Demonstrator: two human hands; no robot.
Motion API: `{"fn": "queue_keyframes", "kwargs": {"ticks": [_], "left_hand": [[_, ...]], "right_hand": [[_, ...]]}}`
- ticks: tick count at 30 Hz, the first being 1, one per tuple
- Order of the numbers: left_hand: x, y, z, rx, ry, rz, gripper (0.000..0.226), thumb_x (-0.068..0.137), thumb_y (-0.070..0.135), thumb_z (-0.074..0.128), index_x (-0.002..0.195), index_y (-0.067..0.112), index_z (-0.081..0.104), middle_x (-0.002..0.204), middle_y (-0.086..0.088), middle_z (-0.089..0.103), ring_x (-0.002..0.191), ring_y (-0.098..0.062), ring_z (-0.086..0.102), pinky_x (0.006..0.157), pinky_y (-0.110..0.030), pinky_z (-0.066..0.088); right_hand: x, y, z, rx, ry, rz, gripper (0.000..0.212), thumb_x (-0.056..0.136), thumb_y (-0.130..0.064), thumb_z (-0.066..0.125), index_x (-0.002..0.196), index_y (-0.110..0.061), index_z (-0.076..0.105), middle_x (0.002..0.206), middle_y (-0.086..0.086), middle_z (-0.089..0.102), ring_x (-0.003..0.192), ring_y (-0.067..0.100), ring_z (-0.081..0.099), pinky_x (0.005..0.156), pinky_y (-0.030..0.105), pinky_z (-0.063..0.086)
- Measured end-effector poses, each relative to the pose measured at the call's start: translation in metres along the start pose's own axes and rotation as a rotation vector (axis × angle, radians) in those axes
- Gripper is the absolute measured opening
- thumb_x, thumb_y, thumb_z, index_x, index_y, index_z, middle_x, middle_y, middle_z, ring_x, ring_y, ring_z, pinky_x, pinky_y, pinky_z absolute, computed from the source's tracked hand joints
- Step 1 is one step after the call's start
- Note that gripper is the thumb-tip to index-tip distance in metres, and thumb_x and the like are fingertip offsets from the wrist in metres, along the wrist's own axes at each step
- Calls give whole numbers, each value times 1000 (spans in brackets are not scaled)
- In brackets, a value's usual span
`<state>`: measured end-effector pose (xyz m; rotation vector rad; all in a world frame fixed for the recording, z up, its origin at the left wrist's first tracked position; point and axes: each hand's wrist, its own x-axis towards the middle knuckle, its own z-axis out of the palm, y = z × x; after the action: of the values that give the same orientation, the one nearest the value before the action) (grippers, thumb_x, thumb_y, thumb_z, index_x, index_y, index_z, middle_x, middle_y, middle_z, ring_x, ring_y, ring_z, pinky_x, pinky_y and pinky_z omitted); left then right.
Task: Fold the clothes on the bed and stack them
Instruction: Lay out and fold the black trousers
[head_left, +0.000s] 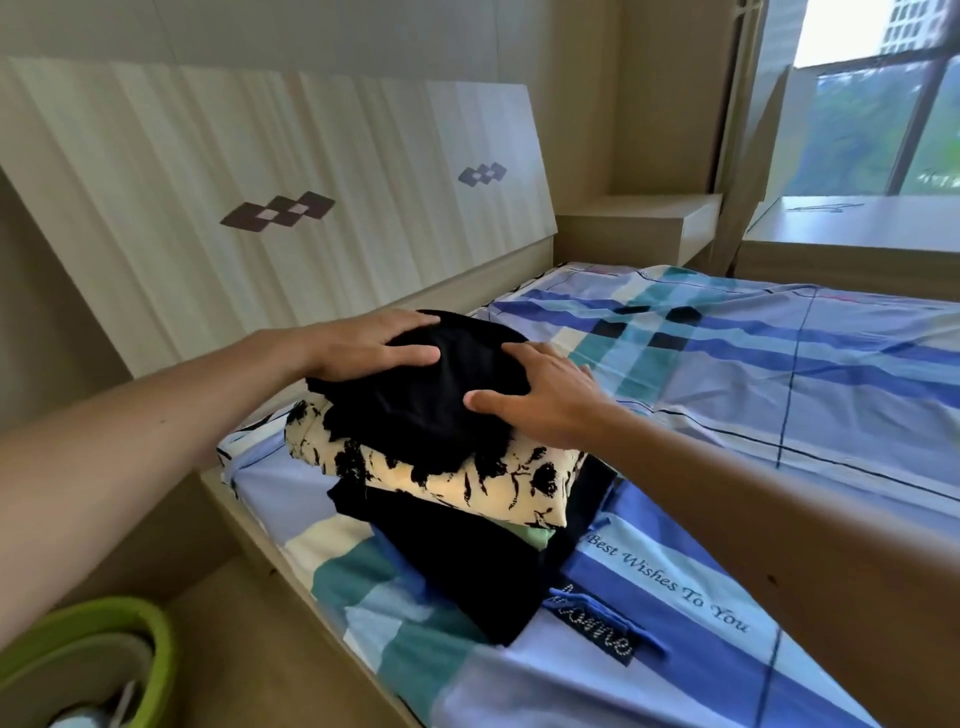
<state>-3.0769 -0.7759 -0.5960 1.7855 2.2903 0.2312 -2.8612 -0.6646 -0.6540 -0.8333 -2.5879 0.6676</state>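
Observation:
A stack of folded clothes stands near the left edge of the bed. On top lies a folded black garment. Under it is a cream garment with black floral print, then a dark navy garment with a sliver of green fabric showing. My left hand rests flat on the far left of the black garment. My right hand presses flat on its right side, fingers spread.
The bed has a blue, teal and white plaid sheet with printed text. A pale headboard stands behind the stack. A green basket sits on the floor at lower left. A bedside shelf and a window sill lie beyond.

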Motion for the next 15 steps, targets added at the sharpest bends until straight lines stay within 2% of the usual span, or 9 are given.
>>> {"fn": "queue_keyframes", "kwargs": {"ticks": [2,7,10,13,15], "left_hand": [[0,1,-10,-13,25,1,85,83,79,44,155,36,29,160,9,30,143,-10,30,111,-25,23],[-3,15,-23,39,46,1,95,66,86,48,146,36,43,148,11,47,134,-9,43,109,-29,33],[-2,41,-21,3,139,81,76,79,72,56,142,29,51,141,9,55,131,-8,48,105,-24,33],[2,88,-3,-43,250,222,49,92,46,65,136,23,58,134,9,60,125,-5,53,102,-21,35],[8,126,15,-112,319,320,44,92,43,66,131,23,61,128,10,64,118,-2,58,96,-20,41]], "right_hand": [[-1,-2,-1,32,48,-21,90,83,-73,56,155,-27,28,157,2,35,144,25,32,119,53,24],[-5,-6,-8,119,92,-35,86,81,-70,60,152,-29,34,147,0,44,135,25,44,113,50,34],[-15,-2,-21,178,154,-49,84,85,-54,68,154,-23,31,151,1,41,138,23,41,109,39,37],[-39,16,-40,233,243,-67,80,86,-44,71,153,-26,31,152,-2,41,140,18,39,109,37,36],[-62,36,-55,239,296,-68,77,85,-40,74,150,-27,35,148,-3,46,136,16,44,109,36,38]]}}
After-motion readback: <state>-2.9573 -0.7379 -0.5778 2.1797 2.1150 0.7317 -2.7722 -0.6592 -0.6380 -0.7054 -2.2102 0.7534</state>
